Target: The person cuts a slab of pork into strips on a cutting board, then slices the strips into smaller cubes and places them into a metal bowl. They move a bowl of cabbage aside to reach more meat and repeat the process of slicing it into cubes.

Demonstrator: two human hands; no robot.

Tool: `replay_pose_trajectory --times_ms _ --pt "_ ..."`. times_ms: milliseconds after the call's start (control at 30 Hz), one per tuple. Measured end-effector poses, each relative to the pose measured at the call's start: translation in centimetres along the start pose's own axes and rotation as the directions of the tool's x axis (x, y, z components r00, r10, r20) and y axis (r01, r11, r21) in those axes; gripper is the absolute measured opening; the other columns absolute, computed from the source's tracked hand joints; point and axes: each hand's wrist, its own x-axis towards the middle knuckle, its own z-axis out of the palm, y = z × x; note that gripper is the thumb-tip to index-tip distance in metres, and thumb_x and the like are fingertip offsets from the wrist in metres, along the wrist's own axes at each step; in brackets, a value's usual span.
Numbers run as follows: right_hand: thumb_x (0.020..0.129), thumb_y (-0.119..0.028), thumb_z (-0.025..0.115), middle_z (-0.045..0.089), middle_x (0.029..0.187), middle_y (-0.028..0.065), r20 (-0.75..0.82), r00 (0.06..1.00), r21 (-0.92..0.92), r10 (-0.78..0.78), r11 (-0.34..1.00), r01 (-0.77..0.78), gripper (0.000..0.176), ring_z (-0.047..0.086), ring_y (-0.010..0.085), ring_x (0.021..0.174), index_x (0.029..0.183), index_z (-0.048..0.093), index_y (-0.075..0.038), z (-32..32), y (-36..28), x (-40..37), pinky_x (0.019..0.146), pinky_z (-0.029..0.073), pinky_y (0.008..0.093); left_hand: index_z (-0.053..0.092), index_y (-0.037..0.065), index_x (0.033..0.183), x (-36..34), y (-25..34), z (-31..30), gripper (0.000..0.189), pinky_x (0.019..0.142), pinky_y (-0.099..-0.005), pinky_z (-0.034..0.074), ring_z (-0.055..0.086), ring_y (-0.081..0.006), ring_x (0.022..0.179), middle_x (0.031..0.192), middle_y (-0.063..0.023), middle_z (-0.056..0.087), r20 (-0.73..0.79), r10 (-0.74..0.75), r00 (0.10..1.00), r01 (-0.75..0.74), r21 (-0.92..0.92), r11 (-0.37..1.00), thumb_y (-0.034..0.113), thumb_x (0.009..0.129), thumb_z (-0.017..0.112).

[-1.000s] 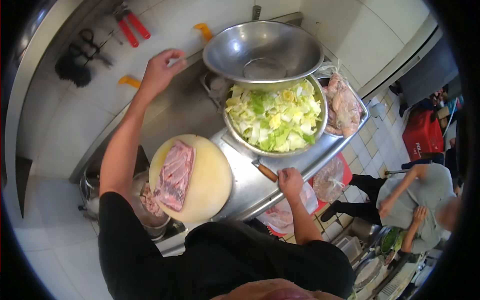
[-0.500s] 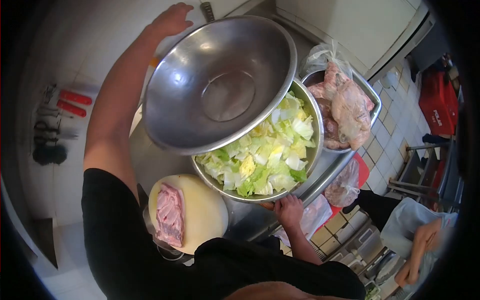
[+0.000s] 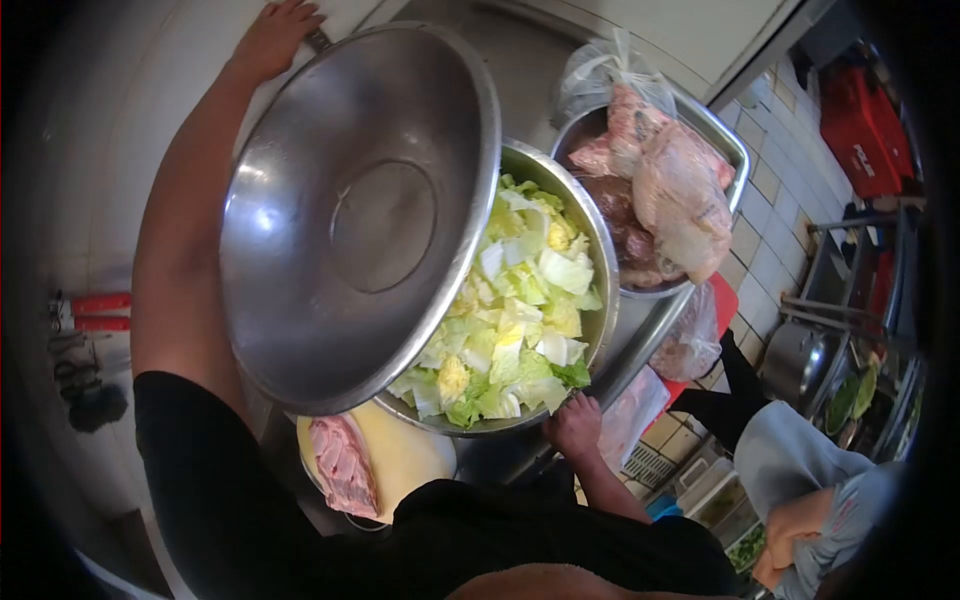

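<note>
A large metal bowl point(image 3: 383, 225), empty inside, tilts over the left part of a second metal bowl point(image 3: 608, 300) full of chopped leafy vegetable point(image 3: 515, 330). My left hand point(image 3: 278, 38) is beyond the tilted bowl's far rim, fingers apart, beside a dark handle point(image 3: 319, 41); my left forearm runs along that bowl's left side. At the near rim of the vegetable bowl, my right hand point(image 3: 575, 428) has its fingers curled against the edge. Raw meat point(image 3: 343, 467) lies on a round pale board point(image 3: 420, 450) close to my body.
Bagged meat point(image 3: 680, 190) fills a metal pot point(image 3: 572, 135) at the counter's right. More bagged meat point(image 3: 688, 335) lies beyond the counter edge. Another person's hands point(image 3: 790, 530) show at lower right, near shelving point(image 3: 850, 260). Red-handled tools point(image 3: 100, 312) hang at left.
The tilted bowl has moved left and tips more steeply, showing more vegetable. My left hand has moved left, nearer the dark handle. My right hand now sits at the vegetable bowl's rim.
</note>
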Motion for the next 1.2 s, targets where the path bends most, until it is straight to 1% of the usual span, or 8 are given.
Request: replay_pose_trajectory --times_ms 133,233,367,467,567,833,1067,1200 --pt "0.072 -0.020 0.078 0.056 0.077 0.0037 0.040 0.999 0.006 0.016 1.000 -0.017 0.019 0.059 0.0242 0.078 0.071 0.059 -0.014 -0.5 -0.4 0.5 0.068 0.045 0.0398 0.067 0.007 0.123 0.5 -0.6 0.4 0.037 0.110 -0.0433 0.041 0.055 -0.0277 0.121 0.120 -0.0067 0.063 -0.111 0.082 0.990 -0.079 0.033 0.996 0.012 0.087 0.074" --pt "0.073 -0.020 0.077 0.057 0.078 0.0039 0.029 1.000 -0.006 -0.003 1.000 0.003 0.018 0.059 0.0241 0.078 0.072 0.060 -0.014 -0.7 -0.3 0.5 0.068 0.045 0.0398 0.066 0.008 0.114 -0.2 0.0 0.9 0.036 0.111 -0.0417 0.038 0.054 -0.0242 0.122 0.114 -0.0041 0.062 -0.098 0.009 0.995 -0.022 -0.131 0.991 0.003 0.079 0.074" --pt "0.075 -0.019 0.076 0.057 0.078 0.0041 0.022 1.000 -0.003 -0.003 1.000 0.003 0.017 0.060 0.0246 0.078 0.073 0.060 -0.014 -0.5 -0.2 0.6 0.069 0.045 0.0401 0.065 0.009 0.109 -2.8 -0.6 1.2 0.032 0.111 -0.0449 0.037 0.054 -0.0239 0.122 0.113 -0.0055 0.062 -0.146 0.066 0.987 -0.081 -0.098 0.992 0.006 0.079 0.076" --pt "0.073 -0.019 0.076 0.059 0.080 0.0053 0.018 1.000 0.008 0.016 1.000 -0.016 0.014 0.061 0.0262 0.081 0.077 0.064 -0.013 -0.3 -0.2 0.3 0.070 0.046 0.0411 0.064 0.008 0.108 -5.9 -0.7 -0.3 0.029 0.111 -0.0465 0.036 0.055 -0.0248 0.121 0.112 -0.0064 0.063 -0.114 -0.001 0.994 -0.007 -0.068 0.998 0.009 0.081 0.076" --pt "0.070 -0.019 0.076 0.065 0.083 0.0074 0.023 1.000 0.004 0.021 1.000 -0.021 0.016 0.064 0.0292 0.084 0.083 0.070 -0.011 0.4 0.1 -0.2 0.073 0.047 0.0434 0.064 0.008 0.108 -9.4 -2.3 -2.8 0.028 0.111 -0.0453 0.037 0.056 -0.0256 0.120 0.112 -0.0067 0.064 -0.232 -0.103 0.967 0.108 0.006 0.994 0.011 0.082 0.075" --pt "0.086 -0.022 0.073 0.064 0.081 0.0090 -0.062 0.998 0.005 -0.023 1.000 0.023 0.019 0.063 0.0312 0.082 0.076 0.064 -0.009 0.0 -0.6 0.2 0.075 0.049 0.0453 0.062 0.005 0.110 -21.7 -3.2 -13.2 0.031 0.096 -0.0434 0.047 0.061 -0.0337 0.105 0.106 -0.0109 0.064 -0.181 -0.309 0.934 0.292 -0.117 0.949 0.010 0.084 0.077" --pt "0.088 -0.027 0.074 0.064 0.075 0.0108 -0.124 0.991 -0.027 -0.042 0.999 0.039 0.026 0.063 0.0339 0.079 0.072 0.065 -0.008 0.7 -0.6 -0.5 0.072 0.047 0.0482 0.063 0.005 0.107 -34.0 0.5 -19.2 0.032 0.087 -0.0429 0.052 0.064 -0.0321 0.098 0.104 -0.0099 0.065 -0.343 -0.388 0.855 0.347 -0.175 0.921 0.011 0.080 0.080" --pt "0.087 -0.028 0.076 0.068 0.080 0.0121 -0.165 0.983 0.096 -0.076 0.991 0.093 0.023 0.065 0.0347 0.079 0.081 0.072 -0.006 0.4 -0.1 -0.9 0.074 0.049 0.0477 0.067 0.004 0.115 -41.2 2.7 -20.1 0.037 0.086 -0.0450 0.054 0.066 -0.0373 0.101 0.110 -0.0139 0.069 -0.328 -0.547 0.770 0.488 -0.250 0.836 0.009 0.081 0.081"
